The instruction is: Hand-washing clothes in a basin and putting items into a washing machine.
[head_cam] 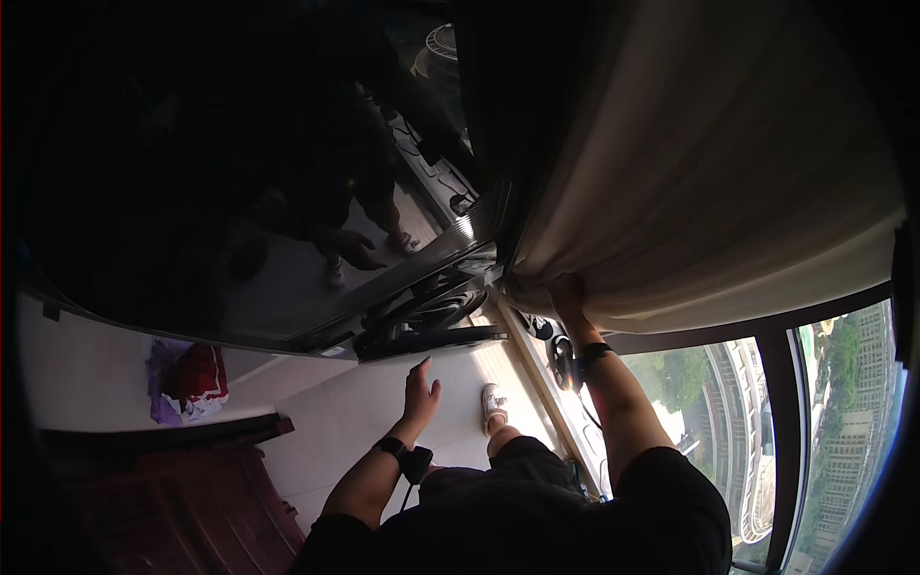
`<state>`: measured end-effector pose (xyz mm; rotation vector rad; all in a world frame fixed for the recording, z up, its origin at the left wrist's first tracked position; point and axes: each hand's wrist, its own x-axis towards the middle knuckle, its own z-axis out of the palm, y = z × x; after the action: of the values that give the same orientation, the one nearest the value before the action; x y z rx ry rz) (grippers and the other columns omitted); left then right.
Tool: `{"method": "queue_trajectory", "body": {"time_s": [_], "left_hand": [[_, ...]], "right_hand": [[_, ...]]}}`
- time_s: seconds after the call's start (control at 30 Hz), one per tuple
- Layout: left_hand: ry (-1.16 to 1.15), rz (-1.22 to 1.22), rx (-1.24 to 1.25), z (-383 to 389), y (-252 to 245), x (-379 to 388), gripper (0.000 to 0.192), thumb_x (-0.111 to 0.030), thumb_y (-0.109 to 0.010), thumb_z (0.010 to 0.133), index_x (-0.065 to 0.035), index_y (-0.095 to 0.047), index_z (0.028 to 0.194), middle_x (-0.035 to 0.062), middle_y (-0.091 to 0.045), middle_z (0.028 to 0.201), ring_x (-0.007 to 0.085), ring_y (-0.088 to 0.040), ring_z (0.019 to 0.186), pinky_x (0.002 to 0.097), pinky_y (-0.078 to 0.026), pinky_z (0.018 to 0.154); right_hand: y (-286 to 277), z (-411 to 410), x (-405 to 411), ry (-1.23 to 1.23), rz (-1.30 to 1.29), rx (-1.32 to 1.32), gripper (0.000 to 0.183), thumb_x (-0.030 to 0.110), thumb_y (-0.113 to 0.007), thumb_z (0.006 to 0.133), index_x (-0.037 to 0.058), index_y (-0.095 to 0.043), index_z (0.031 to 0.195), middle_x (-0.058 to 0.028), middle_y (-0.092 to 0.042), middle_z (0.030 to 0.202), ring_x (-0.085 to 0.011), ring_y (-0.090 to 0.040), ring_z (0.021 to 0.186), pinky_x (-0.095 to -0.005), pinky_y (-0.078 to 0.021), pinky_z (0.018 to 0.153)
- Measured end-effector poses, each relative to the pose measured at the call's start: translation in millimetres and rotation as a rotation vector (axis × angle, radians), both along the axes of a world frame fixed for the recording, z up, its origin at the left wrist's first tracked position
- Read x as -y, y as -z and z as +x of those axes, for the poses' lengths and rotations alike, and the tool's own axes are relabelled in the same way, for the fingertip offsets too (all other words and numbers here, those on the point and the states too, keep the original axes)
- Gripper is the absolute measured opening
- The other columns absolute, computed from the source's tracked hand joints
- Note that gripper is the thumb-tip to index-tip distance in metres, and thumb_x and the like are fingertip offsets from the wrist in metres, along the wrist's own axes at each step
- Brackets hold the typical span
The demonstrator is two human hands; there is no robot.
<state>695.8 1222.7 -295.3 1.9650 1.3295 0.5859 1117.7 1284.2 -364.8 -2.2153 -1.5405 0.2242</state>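
My right hand [568, 291] is at the lower edge of a light curtain [690, 180], beside the window. Its fingers are in shadow and partly lost in the cloth folds, so the grip cannot be told. Over the tiled floor, my left hand [420, 395] hangs with its fingers apart and holds nothing. In front of it stands a large dark glossy screen [215, 180] that reflects a hand and legs. A black stand or bundle of dark parts [431, 323] lies under the screen's edge.
A dark red wooden piece of furniture [194, 496] is at the lower left. Red and purple bags or cloths [188, 381] lie near the screen. Along the window [668, 381] runs a sill [535, 374] with black objects and a cable.
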Motion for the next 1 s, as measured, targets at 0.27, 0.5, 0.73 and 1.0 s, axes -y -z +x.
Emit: {"method": "queue_trajectory", "body": {"time_s": [0.27, 0.5, 0.73, 1.0], "left_hand": [[-0.564, -0.467, -0.280, -185.7, 30.0, 133.3, 0.047, -0.011, -0.059, 0.081, -0.0012, -0.042, 0.123, 0.0144, -0.064, 0.085, 0.0264, -0.064, 0.070, 0.0369, -0.053, 0.069], [-1.204, -0.770, 0.116, -226.1, 1.0, 311.8, 0.051, -0.003, -0.062, 0.078, 0.0023, -0.038, 0.123, 0.0131, -0.063, 0.078, 0.0195, -0.063, 0.068, 0.0296, -0.052, 0.058], [-1.013, -0.984, 0.116, -146.1, -37.1, 382.5, 0.044, -0.009, -0.051, 0.093, -0.0023, -0.033, 0.133, 0.0160, -0.066, 0.096, 0.0209, -0.067, 0.080, 0.0326, -0.053, 0.069], [-0.776, -1.147, -0.097, -141.1, -89.7, 366.3, 0.046, -0.012, -0.056, 0.092, -0.0021, -0.035, 0.133, 0.0150, -0.065, 0.097, 0.0219, -0.066, 0.079, 0.0318, -0.054, 0.072]], "right_hand": [[60.7, -68.2, -27.3, 0.105, -0.427, -1.250, 0.008, 0.012, -0.068, 0.076, 0.0106, -0.060, 0.077, -0.0038, -0.060, 0.073, -0.0182, -0.059, 0.075, -0.0313, -0.0511, 0.071], [36.9, -184.7, -29.5, 0.288, -0.703, -1.801, 0.012, 0.002, -0.065, 0.074, 0.0099, -0.056, 0.073, -0.0014, -0.050, 0.072, -0.0159, -0.048, 0.074, -0.0296, -0.0424, 0.082], [51.4, -195.9, -67.2, 0.291, -0.739, -1.857, 0.017, 0.005, -0.058, 0.073, 0.0095, -0.047, 0.062, -0.0010, -0.041, 0.056, -0.0144, -0.039, 0.053, -0.0277, -0.0319, 0.051], [13.3, -217.7, -70.0, 0.165, -0.685, -1.471, 0.010, 0.010, -0.063, 0.079, 0.0144, -0.055, 0.074, 0.0017, -0.051, 0.065, -0.0123, -0.050, 0.061, -0.0269, -0.0443, 0.064]]}}
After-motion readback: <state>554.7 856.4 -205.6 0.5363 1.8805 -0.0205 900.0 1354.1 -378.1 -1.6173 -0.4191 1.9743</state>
